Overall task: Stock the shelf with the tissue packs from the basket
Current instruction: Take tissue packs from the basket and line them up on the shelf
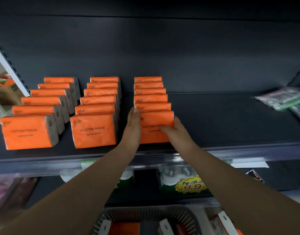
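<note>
A dark shelf point(230, 119) carries three rows of orange tissue packs running from near to far. The left row point(42, 106) stands at the left end, its nearest pack facing out with its grey side showing. Just right of it, apart by a narrow gap, the middle row point(98, 106) stands the same way. Next comes the left hand point(133, 128), flat and upright, fingers together, pressed against the left side of the front pack point(156, 128) of the right row point(150, 92). The right hand point(177, 133) cups that pack's right side, thumb across its printed face, so the pack is clamped between both hands while it stands on the shelf against the pack behind. Far right on the shelf lie some clear-wrapped packets point(281, 99). Below, near the bottom edge, a grey basket point(145, 216) holds more orange packs.
</note>
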A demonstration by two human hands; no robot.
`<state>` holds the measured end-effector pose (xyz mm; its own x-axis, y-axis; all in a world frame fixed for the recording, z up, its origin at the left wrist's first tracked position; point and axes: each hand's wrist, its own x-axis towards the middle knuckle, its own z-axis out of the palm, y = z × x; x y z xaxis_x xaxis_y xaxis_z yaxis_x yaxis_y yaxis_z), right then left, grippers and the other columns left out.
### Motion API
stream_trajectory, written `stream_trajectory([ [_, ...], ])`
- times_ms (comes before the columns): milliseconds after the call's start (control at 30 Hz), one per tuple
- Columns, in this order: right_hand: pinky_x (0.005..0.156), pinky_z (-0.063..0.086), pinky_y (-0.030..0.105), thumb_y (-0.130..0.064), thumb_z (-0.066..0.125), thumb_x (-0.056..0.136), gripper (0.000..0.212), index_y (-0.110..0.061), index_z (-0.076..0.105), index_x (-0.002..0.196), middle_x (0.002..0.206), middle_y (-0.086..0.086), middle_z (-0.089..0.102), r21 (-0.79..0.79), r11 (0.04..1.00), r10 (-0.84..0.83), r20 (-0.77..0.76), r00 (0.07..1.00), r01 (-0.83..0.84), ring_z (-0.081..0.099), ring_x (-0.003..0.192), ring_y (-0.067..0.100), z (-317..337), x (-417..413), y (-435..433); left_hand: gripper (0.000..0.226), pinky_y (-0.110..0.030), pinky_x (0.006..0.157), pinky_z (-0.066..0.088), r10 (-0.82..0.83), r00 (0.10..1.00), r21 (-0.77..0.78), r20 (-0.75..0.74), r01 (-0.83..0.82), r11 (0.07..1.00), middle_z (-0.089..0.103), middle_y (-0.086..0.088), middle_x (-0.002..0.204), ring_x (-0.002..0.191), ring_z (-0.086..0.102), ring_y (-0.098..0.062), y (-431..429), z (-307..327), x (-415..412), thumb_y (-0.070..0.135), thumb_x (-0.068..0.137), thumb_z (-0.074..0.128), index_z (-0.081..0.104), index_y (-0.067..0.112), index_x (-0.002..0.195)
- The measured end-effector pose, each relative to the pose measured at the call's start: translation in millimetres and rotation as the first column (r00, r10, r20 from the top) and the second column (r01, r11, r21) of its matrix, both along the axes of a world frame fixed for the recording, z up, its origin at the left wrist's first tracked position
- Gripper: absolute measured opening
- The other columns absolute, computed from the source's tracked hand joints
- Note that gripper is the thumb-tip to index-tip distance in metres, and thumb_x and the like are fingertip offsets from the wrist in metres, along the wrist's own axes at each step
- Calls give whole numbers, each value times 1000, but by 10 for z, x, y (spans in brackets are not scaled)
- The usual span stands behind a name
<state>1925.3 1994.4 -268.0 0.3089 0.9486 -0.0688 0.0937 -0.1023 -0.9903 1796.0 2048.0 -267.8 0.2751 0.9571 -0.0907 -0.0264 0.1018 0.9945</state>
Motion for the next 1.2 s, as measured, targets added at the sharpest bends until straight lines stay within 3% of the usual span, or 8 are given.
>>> stream_trajectory([
  [167,83,47,26,-14,54,92,51,-22,37,140,109,-8,59,-5,1000,-6,-5,1000,6,58,100,6,3,-10,-2,56,-40,103,42,-1,1000,12,-14,2,1000,52,3,136,120,52,-15,23,2,1,59,96,30,27,37,148],
  [400,80,47,24,-16,56,91,51,-23,36,138,112,-4,60,25,999,-28,23,999,28,58,98,7,46,8,0,48,-18,67,41,32,997,22,-67,-30,999,53,19,105,88,51,4,4,34,-26,48,98,40,30,35,144],
  [533,75,42,19,-20,59,90,76,-24,13,151,133,0,50,36,997,-66,122,990,62,53,106,11,107,46,13,16,-6,58,44,44,992,101,-116,-33,994,53,22,97,85,54,6,-41,106,-43,34,99,45,43,49,105],
  [600,81,41,20,-22,60,90,81,-25,9,152,143,1,41,40,997,-74,200,977,67,49,116,12,123,63,18,22,-11,74,47,68,987,186,-143,-41,982,56,17,105,98,57,-2,-40,140,-31,27,99,48,44,48,101],
  [700,93,34,24,-23,61,89,80,-25,11,152,152,1,30,73,995,-89,326,941,69,38,125,6,187,74,17,39,-41,109,37,83,972,317,-219,-9,948,47,-3,138,131,41,-20,-30,198,-34,23,97,49,44,26,136],
  [867,102,24,23,-25,59,88,75,-31,15,149,157,0,16,111,994,-76,513,855,21,19,143,13,330,61,-10,49,-41,118,18,109,935,376,-337,28,926,27,-2,153,146,14,-19,-66,303,-62,26,97,50,34,28,144],
  [1000,118,17,45,-29,55,88,73,-30,15,149,160,4,9,53,998,-64,684,726,38,6,148,21,438,46,-57,62,-27,112,8,146,857,430,-495,96,897,9,-6,160,148,4,-15,-88,368,-104,32,96,50,22,26,151],
  [1200,120,3,43,-30,53,87,73,-26,17,151,161,1,9,78,996,-89,830,550,42,0,148,18,547,-38,-139,63,-45,121,9,286,729,599,-622,207,773,10,-12,160,149,4,-25,-171,477,-205,32,95,51,23,22,151],
])
